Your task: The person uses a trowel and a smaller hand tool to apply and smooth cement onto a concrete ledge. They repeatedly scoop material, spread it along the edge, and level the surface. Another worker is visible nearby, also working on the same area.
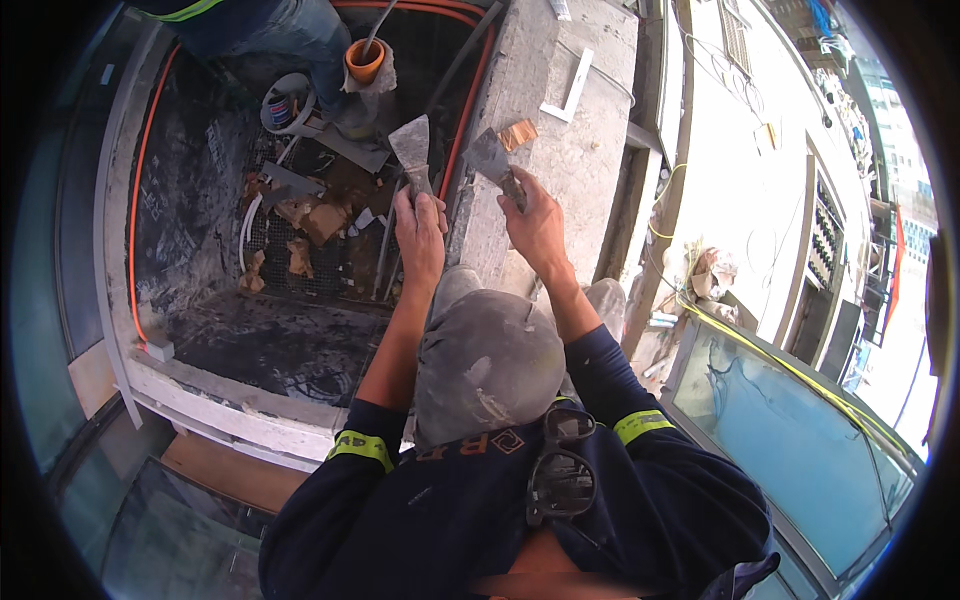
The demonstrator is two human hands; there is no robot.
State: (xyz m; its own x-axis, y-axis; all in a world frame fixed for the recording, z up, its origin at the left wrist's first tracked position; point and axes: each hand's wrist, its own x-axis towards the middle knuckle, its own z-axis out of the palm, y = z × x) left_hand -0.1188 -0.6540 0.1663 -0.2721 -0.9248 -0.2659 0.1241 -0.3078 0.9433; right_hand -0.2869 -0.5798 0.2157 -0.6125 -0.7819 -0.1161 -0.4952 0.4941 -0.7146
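Note:
My left hand (420,218) is closed round the handle of a putty knife (411,143), whose wide pale blade points up and away from me. In my right hand (535,215) is a second putty knife (487,157), its darker grey blade tilted up and to the left. The two blades are apart, with a gap between them. Just beyond the right blade, a small piece of brown cardboard (518,134) lies on the concrete ledge (590,150). Both knives are held above the ledge's left edge, in front of my knees.
Left of the ledge is a sunken pit (330,350) with cardboard scraps (325,222) and debris. A person (315,45) stands there beside a white bucket (288,103) and an orange pot (365,62). A white angle piece (570,90) lies farther along the ledge. Orange conduit (136,200) lines the pit.

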